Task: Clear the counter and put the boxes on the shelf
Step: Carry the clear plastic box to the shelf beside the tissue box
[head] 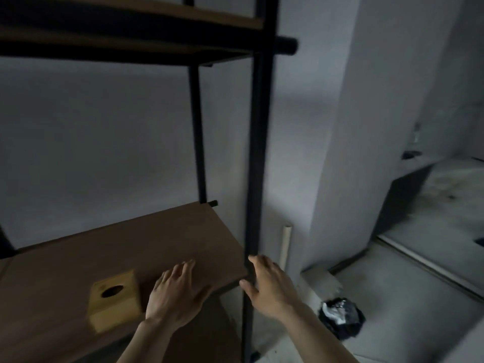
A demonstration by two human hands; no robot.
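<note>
Dim, grey, low-contrast scene. Faint light falls from the right; the shelf (125,247) and the left wall lie in shadow. Motion blur softens the right side; lines bow at the edges.

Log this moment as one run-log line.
wooden box on shelf board | left hand open, beside box | right hand open, at black post

Two bare forearms enter from the bottom edge, each ending in a bare hand. No sleeve shows on either arm. The left hand (174,297) has slim fingers (183,271) and faint tendon ridges behind the knuckles. The right hand (267,286) looks alike, with a distinct wrist bone below its fingers (258,263). The dim, blurred picture hides nails and finer marks.
</note>
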